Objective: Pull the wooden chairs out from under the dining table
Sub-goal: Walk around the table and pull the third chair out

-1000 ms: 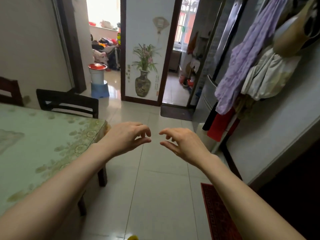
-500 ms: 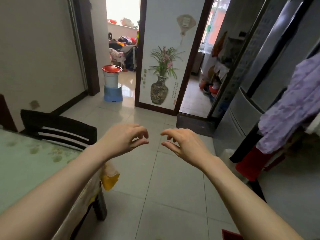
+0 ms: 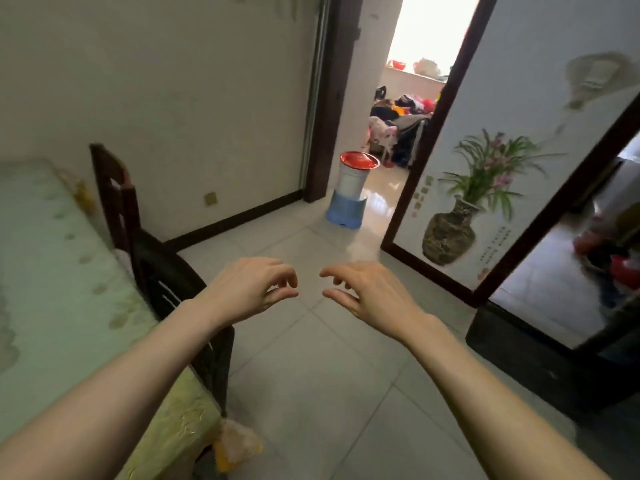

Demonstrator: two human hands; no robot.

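Dark wooden chairs are standing along the right edge of the dining table (image 3: pixel 52 278), which is wearing a pale green cloth with a flower pattern. The near chair (image 3: pixel 180 306) is sitting pushed in against the table edge, its slatted back rising above the cloth. A second chair (image 3: pixel 114 192) is standing further along the same edge, close to the wall, also tucked in.

Both arms are reaching forward over the pale floor tiles. The left hand (image 3: pixel 249 289) is hanging in the air just to the right of the near chair's back, not touching it; its forearm is crossing in front of the top rail. Its fingers (image 3: pixel 282 275) are curling loosely, thumb and index almost meeting, and they are holding nothing. The right hand (image 3: pixel 370 294) is floating beside it, well apart from both chairs, fingers half open and bent, also empty. The two hands are facing each other with a small gap between the fingertips.

Ahead, a white bin with a red lid (image 3: pixel 351 188) is standing on a blue stool by the doorway, and a panel with a painted vase (image 3: pixel 450 230) is standing to the right.
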